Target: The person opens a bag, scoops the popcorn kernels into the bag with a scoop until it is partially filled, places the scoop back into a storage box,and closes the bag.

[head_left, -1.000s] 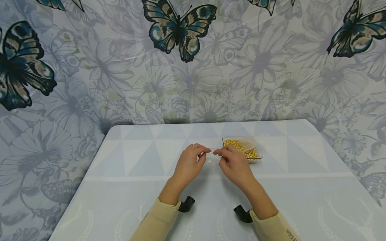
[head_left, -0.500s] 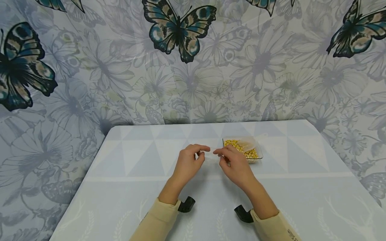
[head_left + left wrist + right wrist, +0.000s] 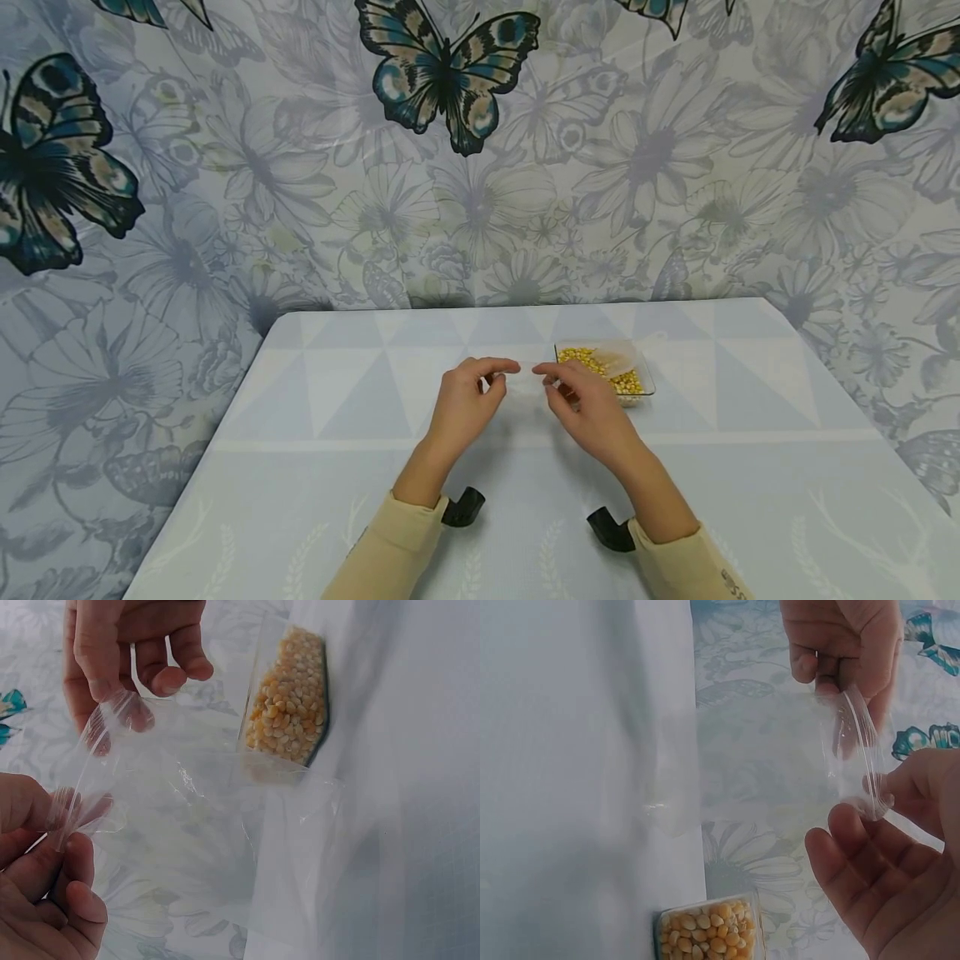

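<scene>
A clear zip-lock plastic bag point(image 3: 180, 802) hangs between both hands, its ridged mouth spread apart. My left hand point(image 3: 465, 402) pinches one side of that mouth between thumb and fingers. On the opposite side, my right hand point(image 3: 592, 410) pinches the other edge, with some of its fingers inside the opening, as the right wrist view suggests. No contents show in the bag. Just behind the right hand stands a clear rectangular container point(image 3: 654, 390), holding yellow corn kernels point(image 3: 709, 930). The bag is barely visible in the head view.
A pale, translucent piece point(image 3: 617, 363) lies over the corn. The white and pale-blue patterned tablecloth point(image 3: 360, 392) covers the table, whose far edge meets a butterfly-print backdrop point(image 3: 480, 217). Dark wrist mounts point(image 3: 463, 507) stick out from both sleeves.
The two hands have drawn slightly apart, widening the gap between their fingertips. The left index finger looks straighter. The corn container stays in place.
</scene>
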Demonstrator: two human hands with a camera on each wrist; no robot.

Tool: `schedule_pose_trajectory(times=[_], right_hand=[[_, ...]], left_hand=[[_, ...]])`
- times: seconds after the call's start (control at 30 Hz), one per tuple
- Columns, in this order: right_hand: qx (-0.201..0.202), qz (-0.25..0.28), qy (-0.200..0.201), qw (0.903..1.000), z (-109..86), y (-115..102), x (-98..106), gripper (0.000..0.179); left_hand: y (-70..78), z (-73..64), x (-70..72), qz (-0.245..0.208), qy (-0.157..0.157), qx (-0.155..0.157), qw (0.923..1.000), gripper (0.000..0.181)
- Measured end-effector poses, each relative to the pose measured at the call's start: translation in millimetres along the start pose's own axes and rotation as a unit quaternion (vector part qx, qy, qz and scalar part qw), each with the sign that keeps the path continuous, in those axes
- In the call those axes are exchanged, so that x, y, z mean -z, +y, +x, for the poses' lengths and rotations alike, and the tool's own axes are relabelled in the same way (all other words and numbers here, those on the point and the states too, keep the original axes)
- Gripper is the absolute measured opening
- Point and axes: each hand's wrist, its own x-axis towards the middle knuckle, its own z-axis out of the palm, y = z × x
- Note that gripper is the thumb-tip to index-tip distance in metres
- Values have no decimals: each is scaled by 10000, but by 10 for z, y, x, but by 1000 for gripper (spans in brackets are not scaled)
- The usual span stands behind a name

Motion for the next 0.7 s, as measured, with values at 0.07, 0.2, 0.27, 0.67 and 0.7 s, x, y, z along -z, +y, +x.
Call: schedule_pose_trajectory(times=[0.07, 0.2, 0.27, 0.67, 0.7], right_hand=[[-86, 14, -28, 10000, 3, 4, 19, 30], [-218, -20, -25, 9998, 15, 9, 62, 34], [-249, 6, 12, 9997, 21, 10, 86, 36], [-181, -151, 801, 9965, 33, 99, 254, 35], [-188, -173, 872, 9959, 30, 109, 274, 35]], left_hand=[[-8, 4, 6, -18, 39, 19, 10000, 26], [-19, 12, 21, -47, 141, 79, 9999, 27], [-22, 17, 29, -59, 183, 125, 9997, 27], [-73, 39, 80, -138, 350, 241, 9990, 24], [-77, 42, 86, -135, 363, 263, 9989, 24]])
